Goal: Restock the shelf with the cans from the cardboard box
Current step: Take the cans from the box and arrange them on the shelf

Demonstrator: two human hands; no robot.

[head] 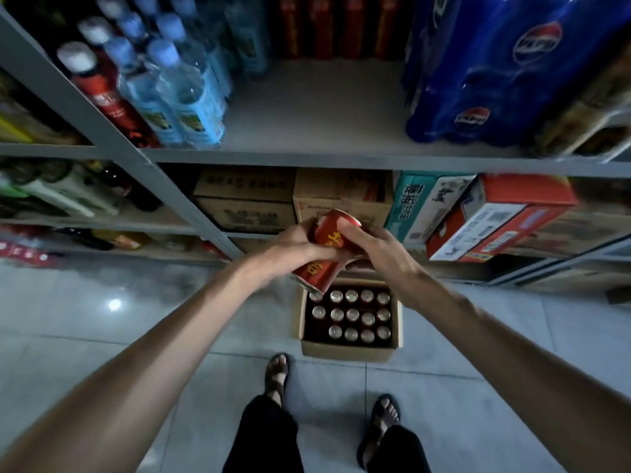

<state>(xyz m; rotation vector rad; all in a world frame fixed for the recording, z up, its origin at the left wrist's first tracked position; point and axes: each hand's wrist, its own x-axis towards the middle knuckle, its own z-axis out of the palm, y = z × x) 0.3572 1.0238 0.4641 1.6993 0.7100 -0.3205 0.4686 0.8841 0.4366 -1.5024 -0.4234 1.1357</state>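
Observation:
An open cardboard box (345,351) stands on the tiled floor in front of my feet, filled with several red cans (351,315) seen from their silver tops. Above the box, my left hand (290,250) and my right hand (375,249) are pressed together around red cans with yellow lettering. One can (329,232) points up between both hands, another can (316,273) pokes out below my left hand. The grey shelf (314,107) above has a bare stretch in its middle, with a row of red cans (338,25) at the back.
Water bottles (184,87) crowd the shelf's left side and blue shrink-wrapped cola packs (485,76) fill its right. Cardboard cartons (246,199) and a red and white carton (495,220) sit on the lower shelf. A grey upright post (112,138) runs diagonally at the left.

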